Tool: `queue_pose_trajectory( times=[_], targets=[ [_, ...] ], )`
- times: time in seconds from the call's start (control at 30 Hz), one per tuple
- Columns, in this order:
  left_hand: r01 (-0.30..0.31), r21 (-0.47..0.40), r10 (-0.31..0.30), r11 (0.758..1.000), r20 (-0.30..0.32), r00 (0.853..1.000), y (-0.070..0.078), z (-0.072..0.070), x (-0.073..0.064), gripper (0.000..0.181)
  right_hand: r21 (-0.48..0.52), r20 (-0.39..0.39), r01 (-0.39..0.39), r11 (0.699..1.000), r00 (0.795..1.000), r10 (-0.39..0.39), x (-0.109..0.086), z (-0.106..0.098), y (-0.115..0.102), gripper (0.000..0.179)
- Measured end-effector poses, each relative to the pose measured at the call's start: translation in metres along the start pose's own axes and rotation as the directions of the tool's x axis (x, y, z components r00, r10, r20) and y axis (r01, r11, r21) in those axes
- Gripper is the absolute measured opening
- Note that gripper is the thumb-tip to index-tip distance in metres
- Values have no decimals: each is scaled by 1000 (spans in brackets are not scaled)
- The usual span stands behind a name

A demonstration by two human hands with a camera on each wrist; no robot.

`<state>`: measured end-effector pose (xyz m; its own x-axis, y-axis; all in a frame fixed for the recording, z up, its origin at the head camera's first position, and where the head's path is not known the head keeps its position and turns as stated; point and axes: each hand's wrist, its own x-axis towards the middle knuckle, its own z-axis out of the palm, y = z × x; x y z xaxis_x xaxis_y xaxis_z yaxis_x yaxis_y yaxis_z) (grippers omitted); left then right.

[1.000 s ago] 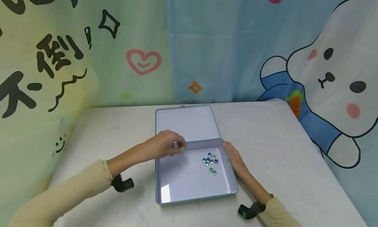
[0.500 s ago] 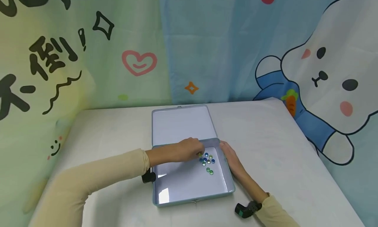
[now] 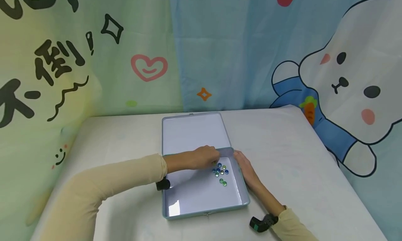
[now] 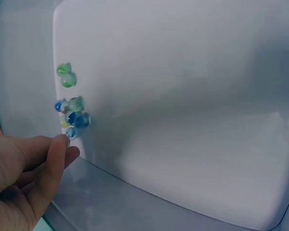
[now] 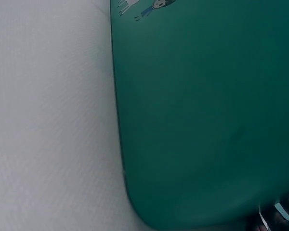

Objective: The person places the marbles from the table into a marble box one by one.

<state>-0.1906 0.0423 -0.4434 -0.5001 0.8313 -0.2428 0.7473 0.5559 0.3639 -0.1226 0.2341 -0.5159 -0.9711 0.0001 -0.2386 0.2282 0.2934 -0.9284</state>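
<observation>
My left hand (image 3: 205, 157) reaches over the far side of the open tin box (image 3: 201, 212), thumb and fingertips pinched together. In the left wrist view, its fingertips (image 4: 62, 140) are right beside a blue marble (image 4: 71, 133) of the cluster. The yellow-green marble seen earlier in this pinch is hidden by the fingers now. Several blue, green and yellowish glass marbles (image 3: 222, 172) lie grouped on the box floor, with a pair of green marbles (image 3: 223, 182) slightly nearer. My right hand (image 3: 247, 167) rests along the box's right outer wall, its teal side (image 5: 207, 120) filling the right wrist view.
The lid (image 3: 194, 133) lies folded back behind the box. A white cloth (image 3: 282, 143) covers the table, and a printed curtain (image 3: 213, 52) hangs at its far edge. A black wrist camera (image 3: 263, 223) sits on the right wrist.
My left hand has moved rightward from the box's far left area to the marble cluster, carrying the yellow-green marble, then shifted slightly further right. My right hand stays at the box side.
</observation>
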Motion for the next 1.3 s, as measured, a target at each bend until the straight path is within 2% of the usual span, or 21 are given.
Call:
queue_pose_trajectory(
  times=[0.1, 0.2, 0.37, 0.63, 0.8, 0.9, 1.0, 1.07, 1.13, 1.2, 1.3],
  targets=[
    [23, 0, -23, 1000, 18, 1000, 1, 2, 2, 17, 10, 5, 1, 1000, 1000, -1, 0, 1, 0, 57],
    [35, 49, -36, 998, 20, 999, 2, 8, 2, 16, 13, 1, 0, 1000, 1000, 0, 0, 3, 1, 56],
    [1, 151, -1, 989, -1, 1000, 0, 15, 1, 12, 9, 0, 2, 1000, 1000, -2, 1, 5, 1, 56],
    [-18, 171, 22, 985, -23, 1000, -3, 16, 2, 11, 1, 11, 3, 1000, 1000, -3, 2, 4, -1, 60],
    [22, 192, -24, 981, 9, 1000, 2, 7, 1, 11, 0, 9, 2, 1000, 1000, -2, 4, 5, 0, 59],
    [86, 104, -92, 991, 51, 994, 4, -8, -6, 17, -3, -1, -1, 1000, 1000, 1, 5, 5, 1, 58],
    [111, -30, -110, 993, 34, 993, 0, -26, -22, 23, -2, -5, -1, 1000, 1000, 1, 6, 6, 2, 58],
    [103, -113, -106, 988, -22, 994, -7, -39, -40, 24, -10, -4, 3, 1000, 1000, -3, 6, 5, 2, 59],
    [92, -160, -110, 983, -105, 988, -18, -49, -61, 24, -9, -7, 3, 1000, 1000, -3, 5, 5, 2, 59],
    [112, -199, -150, 974, -186, 971, -30, -55, -84, 23, -15, -9, 3, 1000, 1000, -3, 4, 3, 2, 60],
    [179, -263, -248, 948, -258, 934, -52, -53, -117, 23, -17, -12, -1, 1000, 1000, 1, 3, 2, 2, 59]
  ],
)
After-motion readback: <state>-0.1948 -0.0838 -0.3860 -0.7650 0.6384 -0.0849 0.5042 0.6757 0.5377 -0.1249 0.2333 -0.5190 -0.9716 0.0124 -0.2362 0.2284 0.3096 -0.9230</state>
